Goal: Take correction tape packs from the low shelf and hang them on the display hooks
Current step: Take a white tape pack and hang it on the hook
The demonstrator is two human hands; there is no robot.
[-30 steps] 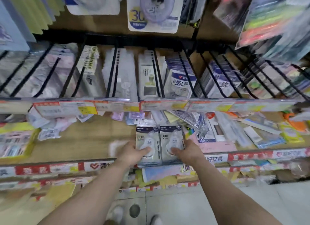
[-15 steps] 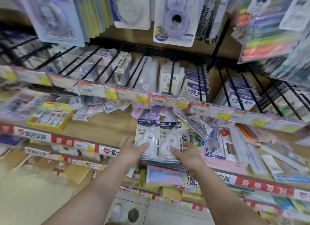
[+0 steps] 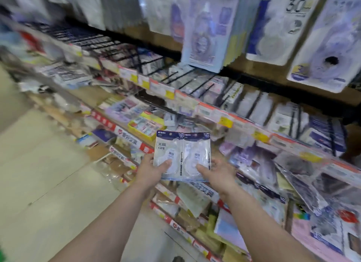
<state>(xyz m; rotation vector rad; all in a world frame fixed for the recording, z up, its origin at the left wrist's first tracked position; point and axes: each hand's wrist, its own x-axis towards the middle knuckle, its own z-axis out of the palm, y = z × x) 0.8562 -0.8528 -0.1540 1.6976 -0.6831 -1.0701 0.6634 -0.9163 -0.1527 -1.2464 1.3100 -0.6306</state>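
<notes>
Two clear correction tape packs with dark blue header strips sit side by side in front of the shelves. My left hand grips the left pack at its lower left corner, thumb on its face. My right hand grips the right pack at its lower right, thumb on top. Both packs are upright and lifted off the low shelf. Black display hooks run in a row above, loaded with hanging packs. Larger correction tape cards hang higher up.
The low shelf carries a yellow box of small items and loose stationery packets. Price tags line the hook rail. Lower shelves with paper goods run down to the right. Pale floor lies to the left. The view is motion-blurred.
My view has swung left and tilted, so the shelves now run diagonally. Both hands have lifted the two packs up and away from the low shelf, still held side by side.
</notes>
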